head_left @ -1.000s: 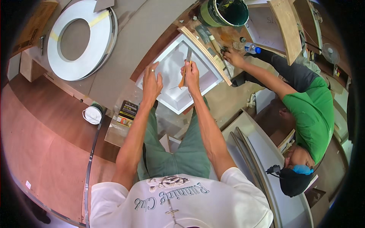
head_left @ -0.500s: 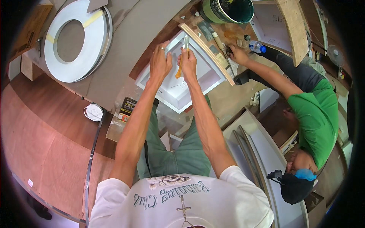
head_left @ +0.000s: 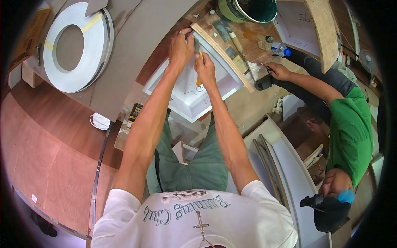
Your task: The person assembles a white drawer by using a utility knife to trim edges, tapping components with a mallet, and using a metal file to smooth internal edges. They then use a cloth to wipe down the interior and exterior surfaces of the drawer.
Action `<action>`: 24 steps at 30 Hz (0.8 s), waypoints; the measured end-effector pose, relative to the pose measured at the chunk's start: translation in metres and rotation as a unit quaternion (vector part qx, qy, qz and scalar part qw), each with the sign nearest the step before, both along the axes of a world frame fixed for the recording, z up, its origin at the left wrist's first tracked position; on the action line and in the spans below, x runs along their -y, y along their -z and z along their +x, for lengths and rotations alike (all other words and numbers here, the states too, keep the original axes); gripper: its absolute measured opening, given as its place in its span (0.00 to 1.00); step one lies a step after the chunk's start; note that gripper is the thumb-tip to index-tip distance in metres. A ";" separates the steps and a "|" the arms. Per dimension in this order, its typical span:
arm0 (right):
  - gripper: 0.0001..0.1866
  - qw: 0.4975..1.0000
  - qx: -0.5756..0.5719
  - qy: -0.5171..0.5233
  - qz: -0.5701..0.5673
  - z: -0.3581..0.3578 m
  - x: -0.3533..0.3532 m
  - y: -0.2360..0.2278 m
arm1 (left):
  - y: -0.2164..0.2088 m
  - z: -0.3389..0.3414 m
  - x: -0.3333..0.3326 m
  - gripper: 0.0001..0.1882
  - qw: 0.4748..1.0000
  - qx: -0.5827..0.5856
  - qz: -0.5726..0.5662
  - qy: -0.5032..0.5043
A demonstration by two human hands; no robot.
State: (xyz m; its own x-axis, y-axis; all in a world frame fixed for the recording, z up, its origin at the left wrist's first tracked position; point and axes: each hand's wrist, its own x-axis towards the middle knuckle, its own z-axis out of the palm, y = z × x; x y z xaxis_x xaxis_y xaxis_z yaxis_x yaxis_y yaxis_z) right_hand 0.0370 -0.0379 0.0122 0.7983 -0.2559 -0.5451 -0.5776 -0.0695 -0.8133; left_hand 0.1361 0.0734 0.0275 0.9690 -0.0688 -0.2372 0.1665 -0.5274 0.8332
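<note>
A white tray-like box point(head_left: 224, 76) with a plywood strip point(head_left: 223, 56) along its far right side sits in front of me. My right hand point(head_left: 205, 68) is closed round a yellow utility knife point(head_left: 199, 79), whose metal end points away toward the box's far corner. Beside it, my left hand point(head_left: 181, 51) has its fingers bent over the rim at that corner, close to the knife's tip. Whether those fingertips also pinch a thin strip is too small to tell.
At the far left lies a big roll of white edge banding point(head_left: 51, 53). A green bucket point(head_left: 248, 10), a long-handled tool point(head_left: 236, 42) and a plastic bottle point(head_left: 280, 49) stand or lie beyond the box. On the right sits a co-worker in a green shirt point(head_left: 351, 132), holding a small dark tool.
My left hand has slid away from me along the rim to the far corner. The knife has moved slightly left and lies nearer to it. The co-worker's hand has drawn back right.
</note>
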 end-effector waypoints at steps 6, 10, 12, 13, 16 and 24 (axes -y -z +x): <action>0.18 0.997 -0.050 0.037 0.040 -0.036 0.002 -0.011 | 0.006 0.001 0.007 0.13 0.998 0.001 0.067 -0.002; 0.18 0.995 -0.068 0.055 0.044 -0.040 0.000 -0.014 | 0.011 0.003 0.002 0.10 0.999 -0.029 0.030 -0.026; 0.18 0.996 -0.057 0.048 0.043 -0.036 -0.004 -0.019 | 0.011 0.001 -0.003 0.11 0.999 -0.012 0.023 -0.035; 0.18 0.997 -0.047 0.042 0.040 -0.034 -0.006 -0.022 | 0.010 -0.001 -0.005 0.11 0.999 0.004 0.016 -0.045; 0.17 0.997 -0.024 0.040 0.055 -0.033 0.003 -0.023 | -0.010 -0.014 0.002 0.15 0.998 0.065 -0.012 -0.020; 0.16 0.995 -0.016 -0.018 0.098 -0.041 -0.001 -0.033 | -0.008 -0.038 -0.029 0.15 0.952 -0.221 -0.208 -0.052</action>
State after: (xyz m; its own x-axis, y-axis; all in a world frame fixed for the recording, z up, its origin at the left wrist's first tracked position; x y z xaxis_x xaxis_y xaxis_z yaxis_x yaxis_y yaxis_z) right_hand -0.0036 -0.0373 0.0448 0.7861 -0.1128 -0.6077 -0.6041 0.0677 -0.7940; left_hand 0.0986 0.1026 0.0357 0.7880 -0.1549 -0.5959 0.5817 -0.1299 0.8030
